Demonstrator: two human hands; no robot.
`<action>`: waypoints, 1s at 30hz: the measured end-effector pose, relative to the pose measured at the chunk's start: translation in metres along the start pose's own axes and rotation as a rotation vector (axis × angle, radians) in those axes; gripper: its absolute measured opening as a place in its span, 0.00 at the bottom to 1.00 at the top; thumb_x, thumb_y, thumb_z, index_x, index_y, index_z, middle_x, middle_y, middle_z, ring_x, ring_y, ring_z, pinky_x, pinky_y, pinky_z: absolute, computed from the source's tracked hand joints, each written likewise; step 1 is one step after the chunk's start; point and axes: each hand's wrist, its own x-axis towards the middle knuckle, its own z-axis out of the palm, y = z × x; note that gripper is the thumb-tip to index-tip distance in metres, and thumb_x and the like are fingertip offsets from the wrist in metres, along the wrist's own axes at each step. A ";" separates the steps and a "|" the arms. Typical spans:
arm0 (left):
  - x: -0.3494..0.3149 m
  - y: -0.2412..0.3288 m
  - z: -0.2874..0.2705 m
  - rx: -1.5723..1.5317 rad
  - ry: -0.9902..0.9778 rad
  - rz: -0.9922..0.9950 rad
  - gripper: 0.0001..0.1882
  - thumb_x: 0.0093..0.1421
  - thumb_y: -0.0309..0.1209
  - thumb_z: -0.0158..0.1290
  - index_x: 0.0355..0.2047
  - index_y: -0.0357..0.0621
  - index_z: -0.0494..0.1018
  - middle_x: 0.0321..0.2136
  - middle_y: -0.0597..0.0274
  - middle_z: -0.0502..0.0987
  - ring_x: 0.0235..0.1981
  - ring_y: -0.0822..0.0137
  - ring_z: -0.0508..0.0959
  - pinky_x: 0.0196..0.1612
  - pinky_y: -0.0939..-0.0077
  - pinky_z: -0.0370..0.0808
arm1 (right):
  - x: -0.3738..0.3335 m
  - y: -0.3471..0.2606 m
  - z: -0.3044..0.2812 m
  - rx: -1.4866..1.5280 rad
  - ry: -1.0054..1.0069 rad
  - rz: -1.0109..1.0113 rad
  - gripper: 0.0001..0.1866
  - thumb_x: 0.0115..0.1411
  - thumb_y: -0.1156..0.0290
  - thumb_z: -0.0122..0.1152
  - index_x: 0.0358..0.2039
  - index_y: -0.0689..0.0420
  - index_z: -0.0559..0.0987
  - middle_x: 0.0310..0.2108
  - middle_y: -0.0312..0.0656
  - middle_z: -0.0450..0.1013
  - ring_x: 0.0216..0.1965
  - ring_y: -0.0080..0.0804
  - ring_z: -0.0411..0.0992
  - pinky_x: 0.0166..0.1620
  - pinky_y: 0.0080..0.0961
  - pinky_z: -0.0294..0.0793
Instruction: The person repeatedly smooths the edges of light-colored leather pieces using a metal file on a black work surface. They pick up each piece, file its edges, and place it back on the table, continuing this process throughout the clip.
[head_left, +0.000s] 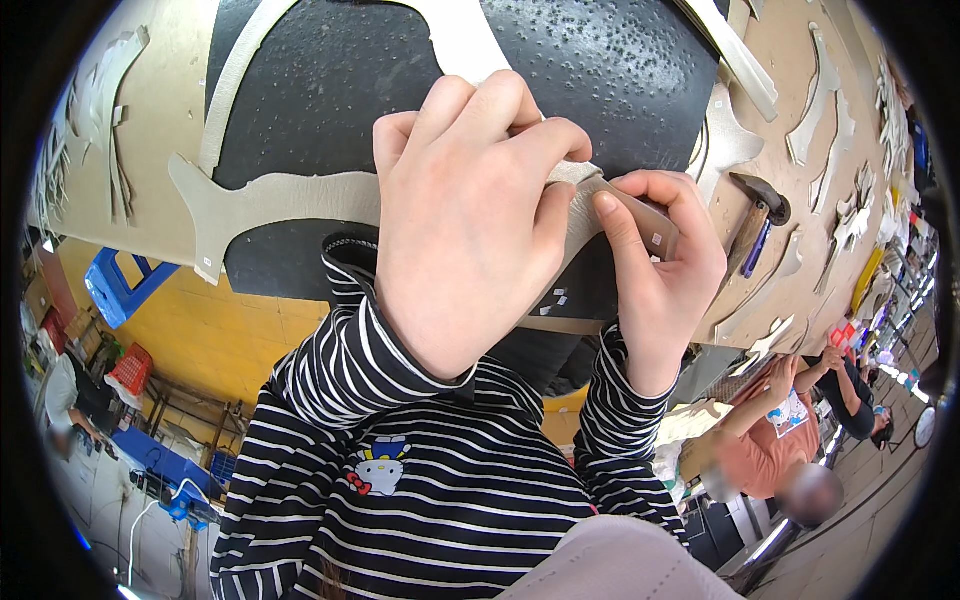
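A long, curved strip of beige leather (300, 198) lies across a black board (310, 100) and runs under my left hand to the right. My left hand (470, 220) is over it, back up, fingers curled, with thumb and index finger closed at the leather's edge. Just beside it, my right hand (665, 255) pinches the leather's right end between thumb and fingers, where the edges meet or overlap. The left fingertips are partly hidden. Small white labels (560, 298) lie on the board below the hands.
A hammer (750, 215) and a purple pen (758, 248) lie right of the board. More cut leather pieces (812, 100) spread over the brown table (165, 130) on both sides. A blue stool (125, 285) stands below left; other people (775, 430) are beyond the table at right.
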 end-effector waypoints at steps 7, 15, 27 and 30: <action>0.001 0.000 -0.001 -0.003 -0.014 -0.002 0.12 0.49 0.28 0.64 0.36 0.53 0.82 0.30 0.72 0.70 0.37 0.67 0.70 0.45 0.68 0.60 | 0.001 -0.002 0.001 -0.052 0.032 0.002 0.06 0.53 0.81 0.70 0.32 0.64 0.81 0.29 0.40 0.75 0.30 0.27 0.75 0.35 0.20 0.72; 0.002 0.001 -0.002 0.005 -0.039 0.006 0.11 0.50 0.28 0.63 0.36 0.54 0.82 0.30 0.72 0.69 0.38 0.66 0.69 0.45 0.68 0.61 | 0.001 -0.001 0.004 -0.030 0.080 0.045 0.05 0.53 0.81 0.70 0.30 0.64 0.81 0.28 0.40 0.76 0.29 0.25 0.75 0.32 0.19 0.72; 0.005 0.002 -0.003 0.007 -0.063 0.001 0.11 0.49 0.28 0.63 0.35 0.53 0.83 0.29 0.72 0.69 0.37 0.67 0.68 0.45 0.68 0.60 | 0.004 0.003 0.005 -0.019 0.090 0.019 0.05 0.53 0.80 0.71 0.30 0.63 0.82 0.27 0.39 0.75 0.27 0.25 0.74 0.31 0.20 0.71; 0.006 0.002 -0.003 0.012 -0.072 0.000 0.11 0.49 0.27 0.64 0.35 0.53 0.83 0.29 0.72 0.69 0.37 0.67 0.68 0.45 0.68 0.60 | 0.003 0.001 0.006 -0.012 0.099 0.036 0.05 0.53 0.81 0.70 0.30 0.64 0.82 0.26 0.40 0.75 0.28 0.26 0.74 0.33 0.21 0.71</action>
